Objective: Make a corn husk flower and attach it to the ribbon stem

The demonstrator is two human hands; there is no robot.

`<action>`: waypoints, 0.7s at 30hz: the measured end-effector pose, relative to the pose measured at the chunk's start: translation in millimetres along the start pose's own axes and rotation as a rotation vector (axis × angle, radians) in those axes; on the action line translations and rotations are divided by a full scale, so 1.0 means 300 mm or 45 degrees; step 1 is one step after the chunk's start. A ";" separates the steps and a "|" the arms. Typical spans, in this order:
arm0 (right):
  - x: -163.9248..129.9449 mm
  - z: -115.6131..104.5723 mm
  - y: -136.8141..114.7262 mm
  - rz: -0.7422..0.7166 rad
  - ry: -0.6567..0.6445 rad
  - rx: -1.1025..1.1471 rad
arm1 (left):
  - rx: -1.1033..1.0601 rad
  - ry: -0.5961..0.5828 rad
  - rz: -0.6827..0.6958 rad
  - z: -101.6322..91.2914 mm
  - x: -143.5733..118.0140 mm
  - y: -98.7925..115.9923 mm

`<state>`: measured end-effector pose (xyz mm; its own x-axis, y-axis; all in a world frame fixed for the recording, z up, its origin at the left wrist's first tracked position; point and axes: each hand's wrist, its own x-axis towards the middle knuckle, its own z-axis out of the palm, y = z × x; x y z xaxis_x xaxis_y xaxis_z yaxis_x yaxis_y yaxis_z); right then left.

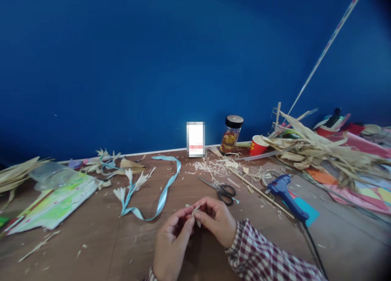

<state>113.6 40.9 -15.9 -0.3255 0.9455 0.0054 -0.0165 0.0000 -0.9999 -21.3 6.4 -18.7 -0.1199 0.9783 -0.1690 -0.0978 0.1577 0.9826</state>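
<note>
Pinching a small strip of dried corn husk [196,209] between the fingertips of both hands, the person worked just in front of the black-handled scissors [222,190]. The left hand [171,240] closed narrowly on the strip's lower end, and the right hand [215,220], in a checked sleeve, closed on its upper end, the two hands touching above the brown surface [100,240]. Left of the scissors lay a light blue ribbon [165,191] with husk flowers; right of them lay a blue glue gun [285,193]. Beyond the scissors stood a black-lidded jar [231,134]. Doing this well probably called for a light, even pinch and slow turning, since dry husk looked liable to split.
</note>
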 end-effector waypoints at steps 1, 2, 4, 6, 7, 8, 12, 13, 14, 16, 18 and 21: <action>-0.001 0.000 -0.001 -0.013 0.000 -0.025 | 0.024 0.002 0.011 -0.001 -0.002 0.000; -0.002 0.001 -0.002 -0.021 0.001 -0.048 | 0.053 0.004 0.035 -0.002 -0.003 -0.001; -0.005 0.001 -0.004 -0.035 -0.002 -0.088 | 0.113 0.007 0.098 -0.004 -0.003 -0.005; -0.007 0.002 -0.006 -0.052 -0.003 -0.125 | 0.147 0.010 0.140 -0.007 -0.001 -0.008; -0.008 0.002 -0.008 -0.058 0.000 -0.144 | 0.148 0.010 0.143 -0.007 0.000 -0.010; -0.009 0.001 -0.009 -0.062 0.007 -0.161 | 0.141 0.009 0.137 -0.007 0.000 -0.010; -0.009 0.000 -0.012 -0.072 0.023 -0.172 | 0.104 0.006 0.085 -0.003 0.003 -0.009; -0.010 0.000 -0.012 -0.074 0.026 -0.168 | 0.096 0.004 0.076 -0.002 0.003 -0.009; -0.010 0.001 -0.013 -0.073 0.031 -0.165 | 0.084 0.000 0.072 -0.001 0.003 -0.008; -0.011 0.005 -0.014 -0.065 0.044 -0.167 | 0.048 -0.012 0.059 0.001 0.002 -0.008; -0.013 0.009 -0.016 -0.051 0.057 -0.173 | 0.002 -0.015 0.031 0.003 0.001 -0.009; -0.015 0.015 -0.017 -0.047 0.070 -0.169 | -0.024 0.002 0.006 0.002 -0.002 -0.011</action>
<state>110.8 35.2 -10.9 -0.2748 0.9605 0.0447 0.0988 0.0745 -0.9923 -20.2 5.5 -21.8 -0.1218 0.9789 -0.1643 -0.1157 0.1504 0.9818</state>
